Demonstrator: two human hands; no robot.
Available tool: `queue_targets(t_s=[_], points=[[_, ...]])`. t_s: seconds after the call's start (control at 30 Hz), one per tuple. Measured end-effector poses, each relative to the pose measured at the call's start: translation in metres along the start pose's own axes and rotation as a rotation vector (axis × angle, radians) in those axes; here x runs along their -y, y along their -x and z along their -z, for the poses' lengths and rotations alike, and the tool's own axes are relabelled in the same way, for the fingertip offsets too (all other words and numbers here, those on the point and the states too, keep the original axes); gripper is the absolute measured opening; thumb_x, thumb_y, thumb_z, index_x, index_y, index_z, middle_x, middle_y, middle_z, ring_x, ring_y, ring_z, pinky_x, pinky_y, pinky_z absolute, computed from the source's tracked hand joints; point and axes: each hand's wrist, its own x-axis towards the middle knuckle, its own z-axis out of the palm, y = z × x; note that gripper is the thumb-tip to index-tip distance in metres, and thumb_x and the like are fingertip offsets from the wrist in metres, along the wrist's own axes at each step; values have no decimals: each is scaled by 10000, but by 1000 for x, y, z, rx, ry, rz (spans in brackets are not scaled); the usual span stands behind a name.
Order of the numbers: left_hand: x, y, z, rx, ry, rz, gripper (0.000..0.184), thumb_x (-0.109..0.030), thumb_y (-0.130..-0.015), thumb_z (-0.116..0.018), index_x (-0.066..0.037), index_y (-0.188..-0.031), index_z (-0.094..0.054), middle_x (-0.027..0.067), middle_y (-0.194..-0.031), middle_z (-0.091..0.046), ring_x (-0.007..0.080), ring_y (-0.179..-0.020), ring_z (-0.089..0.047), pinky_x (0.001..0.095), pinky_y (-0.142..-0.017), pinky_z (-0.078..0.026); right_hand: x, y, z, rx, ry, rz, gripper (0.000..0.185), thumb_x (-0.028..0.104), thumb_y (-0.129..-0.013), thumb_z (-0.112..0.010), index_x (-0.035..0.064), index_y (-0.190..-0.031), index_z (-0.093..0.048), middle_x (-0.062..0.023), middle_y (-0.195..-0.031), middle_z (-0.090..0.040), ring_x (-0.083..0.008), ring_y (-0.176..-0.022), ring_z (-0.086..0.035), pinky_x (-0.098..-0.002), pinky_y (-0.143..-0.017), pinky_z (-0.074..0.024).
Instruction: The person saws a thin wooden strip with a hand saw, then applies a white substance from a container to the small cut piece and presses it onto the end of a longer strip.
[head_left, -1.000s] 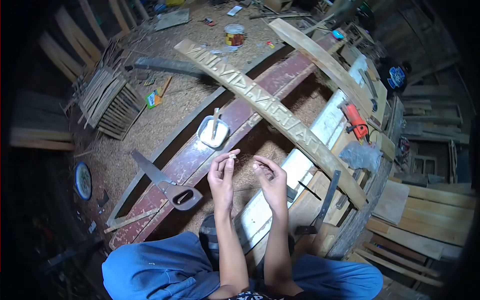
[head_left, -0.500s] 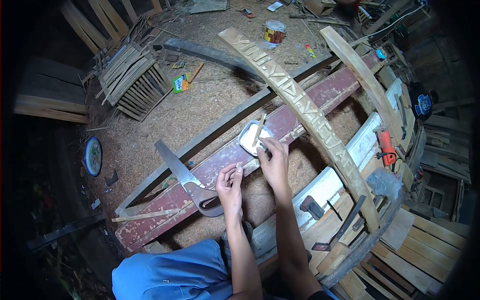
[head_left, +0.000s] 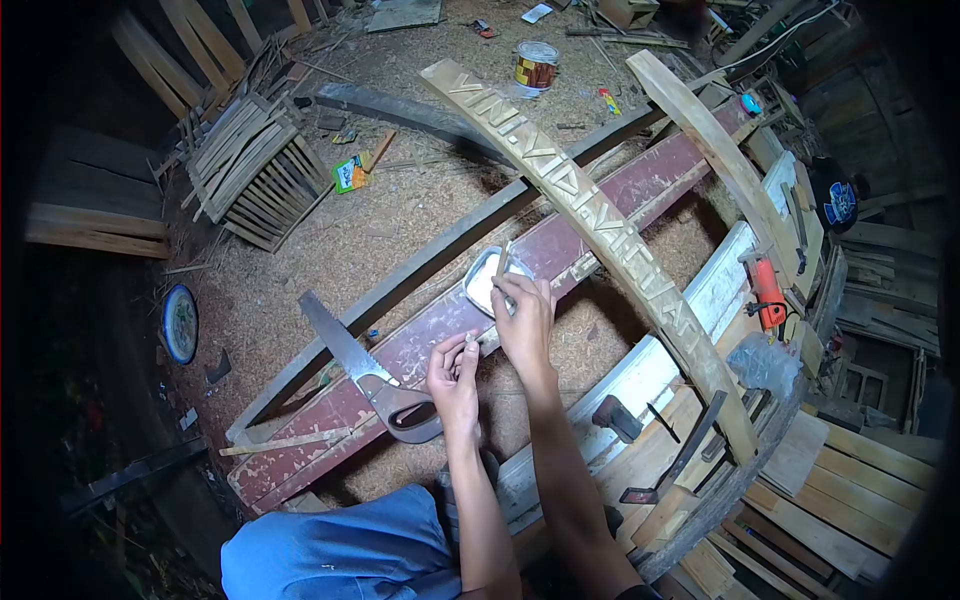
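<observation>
My right hand (head_left: 526, 322) is closed on a thin wooden stick (head_left: 503, 262), which stands tilted in a small tub (head_left: 468, 285) of white paste or powder. The tub rests on a worn red board (head_left: 420, 345). Lower and to the left, my left hand (head_left: 455, 385) is held in a pinch with the palm turned up; a tiny pale bit shows at its fingertips, too small to name. Beside that hand a handsaw (head_left: 345, 340) lies across the red board, its dark handle closest to my wrist.
A long carved wooden plank (head_left: 590, 210) crosses the red board on the right. Beyond it are an orange power tool (head_left: 766, 292), a plastic bag (head_left: 765, 360) and a hammer-like tool (head_left: 690, 450). A slatted wooden crate (head_left: 250, 175) and a paint can (head_left: 536, 66) stand on the shavings-covered floor.
My right hand has taken hold of the stick in the tub, which now stands more upright. My left hand keeps its pinch. The whole view has shifted slightly.
</observation>
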Motion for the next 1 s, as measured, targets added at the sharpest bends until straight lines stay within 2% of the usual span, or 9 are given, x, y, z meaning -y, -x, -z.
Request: queue_targets(t_s=[0.23, 0.3, 0.57, 0.67, 0.73, 0.77, 0.83, 0.9, 1.0], points=[[-1, 4, 0, 1, 14, 3, 204, -60, -975, -673, -13, -1167, -620, 122, -1186, -705, 131, -1075, -634, 270, -952, -483, 3, 8, 7, -173, -73, 36, 160, 87, -829, -743, 80, -980, -795, -70, -1017, -737, -274, -941, -617, -385, -887, -447], [-2, 6, -1, 12, 27, 16, 211, -60, -975, -673, -15, -1174, -618, 124, -1190, -703, 133, -1079, -632, 271, -954, -483, 1, 8, 9, -266, -87, 28, 151, 84, -814, -755, 104, -960, -786, -33, -998, -729, -246, -934, -616, -389, -842, -446], [-2, 9, -5, 26, 45, 18, 210, -71, -979, -671, -18, -1175, -615, 130, -1198, -698, 143, -1099, -627, 276, -972, -472, -10, 12, 4, -285, -143, 57, 132, 42, -789, -761, 94, -911, -763, -26, -954, -724, -242, -884, -623, -379, -817, -445], [-1, 12, -4, 20, 44, 19, 209, -73, -980, -669, -18, -1174, -614, 133, -1204, -695, 143, -1104, -626, 276, -973, -471, -16, 19, -1, -248, -227, -47, 150, 15, -783, -760, 80, -915, -729, -44, -914, -707, -245, -834, -628, -374, -784, -457], [-3, 12, -5, 16, 40, 19, 208, -72, -981, -668, -17, -1174, -613, 134, -1207, -694, 143, -1105, -625, 275, -973, -471, -15, 20, -3, -308, -353, -178, 172, 11, -793, -766, 57, -945, -702, -61, -873, -677, -223, -770, -604, -353, -740, -461], [-3, 13, -6, 20, 38, 24, 211, -72, -980, -669, -17, -1176, -613, 132, -1205, -696, 140, -1102, -625, 271, -967, -472, -15, 20, -4, -308, -354, -178, 172, 11, -793, -766, 57, -945, -702, -61, -873, -677, -223, -770, -604, -353, -740, -461], [-4, 15, -7, 28, 35, 33, 214, -73, -980, -670, -16, -1178, -613, 129, -1202, -697, 138, -1099, -626, 267, -961, -473, -8, 19, 0, -379, -564, -315, 190, 16, -803, -776, 33, -973, -693, -65, -848, -650, -195, -748, -572, -331, -717, -454], [-3, 16, -9, 33, 33, 34, 219, -74, -980, -672, -17, -1182, -612, 128, -1201, -699, 127, -1074, -627, 261, -945, -474, -15, 22, 2, -378, -549, -326, 178, 43, -819, -777, 5, -967, -686, -68, -838, -638, -178, -750, -557, -323, -709, -440], [0, 16, -11, 39, 28, 56, 219, -73, -980, -673, -17, -1183, -613, 129, -1200, -701, 117, -1045, -626, 255, -929, -474, -24, 25, 6, -289, -360, -311, 166, 63, -834, -770, -6, -961, -689, -78, -842, -645, -185, -766, -575, -325, -701, -430]])
